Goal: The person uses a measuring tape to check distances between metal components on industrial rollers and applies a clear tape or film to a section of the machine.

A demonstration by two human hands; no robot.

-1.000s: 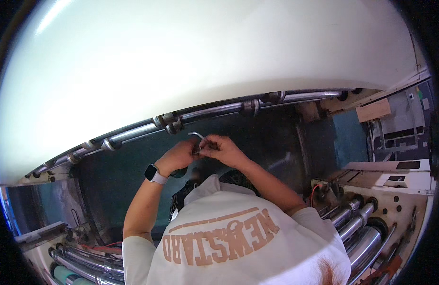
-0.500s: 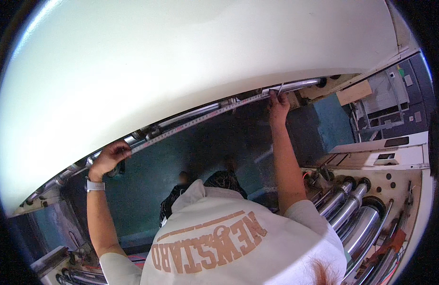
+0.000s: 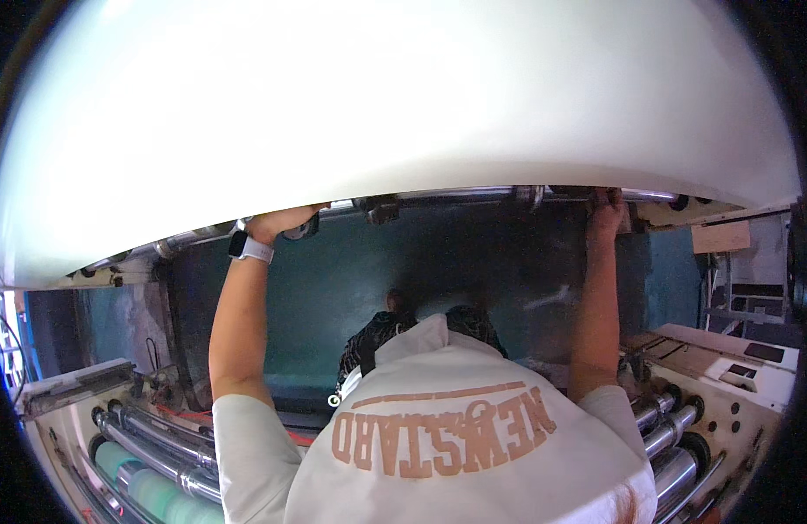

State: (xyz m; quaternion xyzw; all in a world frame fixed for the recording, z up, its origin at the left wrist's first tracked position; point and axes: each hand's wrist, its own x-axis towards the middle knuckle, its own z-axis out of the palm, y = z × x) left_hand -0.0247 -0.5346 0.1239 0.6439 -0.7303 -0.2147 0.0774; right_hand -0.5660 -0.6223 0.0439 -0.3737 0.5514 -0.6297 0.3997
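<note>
My left hand (image 3: pixel 285 222) reaches up to the lower edge of a large white curved surface (image 3: pixel 403 96), a smartwatch (image 3: pixel 249 248) on its wrist. That edge hides most of its fingers. Further right, my right hand (image 3: pixel 605 217) is raised to the same edge beside a shiny metal roller bar (image 3: pixel 473 194). Its fingers look curled, but their tips and whatever they hold are hidden. No measuring tape shows between the hands.
Dark collars (image 3: pixel 381 208) sit along the bar. Behind me on both sides are machine frames with metal rollers (image 3: pixel 150 445). A cardboard piece (image 3: pixel 720 237) stands at the far right. Below lies a dark green floor (image 3: pixel 333 262).
The measuring tape stretched between my hands has gone from sight. The view has turned, so the white edge lies more level. Both hands are now partly behind it.
</note>
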